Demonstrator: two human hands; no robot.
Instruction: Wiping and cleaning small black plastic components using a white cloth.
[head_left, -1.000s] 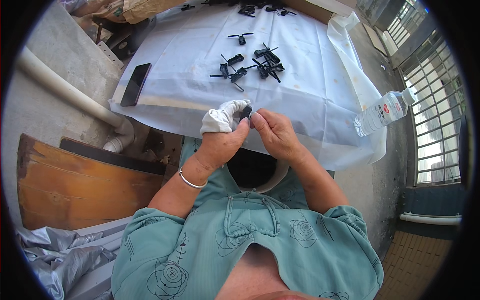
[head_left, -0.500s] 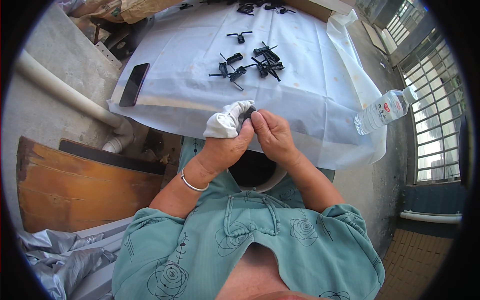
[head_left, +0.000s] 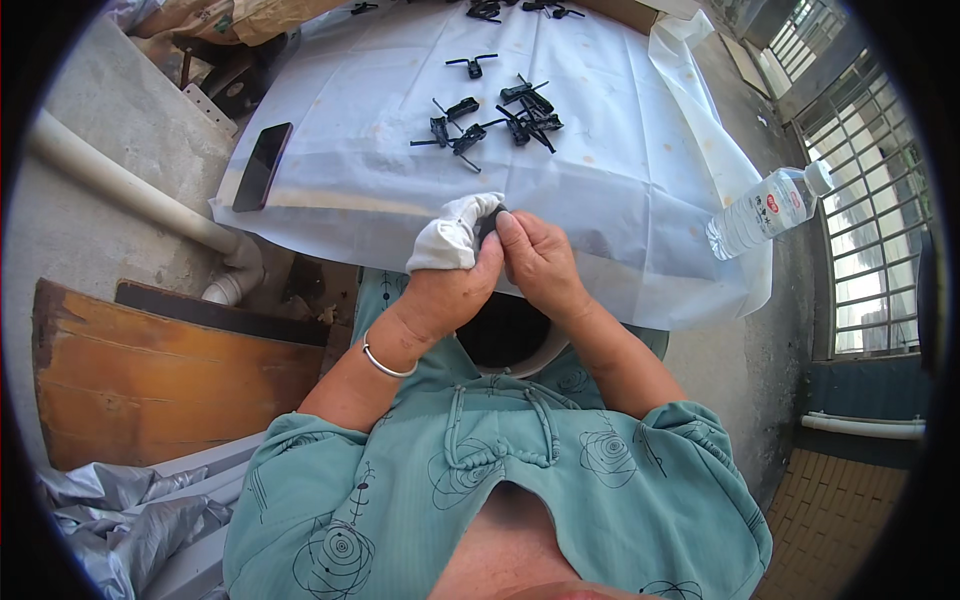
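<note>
My hands meet in front of my lap, just over the near edge of the covered table. A white cloth covering [head_left: 445, 242] wraps the fingers of my left hand [head_left: 452, 292], leaving the thumb bare. Between the two hands is a small black piece [head_left: 489, 222], mostly hidden by the fingers. My left thumb presses against it, and my right hand [head_left: 541, 262] pinches it from the other side. Beyond them, several black plastic clip-like parts with thin arms [head_left: 465, 135] lie in a loose cluster. One similar part [head_left: 472, 66] rests apart, farther back.
White sheeting [head_left: 350, 110] covers the table. A dark phone [head_left: 264, 167] lies at its left, a clear water bottle [head_left: 762, 212] at its right edge. A round container [head_left: 548, 352] with a dark inside is between my knees. A wooden board [head_left: 160, 380] and pipe [head_left: 130, 185] are left.
The view has shifted slightly, so the table things appear a little higher. Both hands keep their hold on the black piece, with only a slight change in finger position.
</note>
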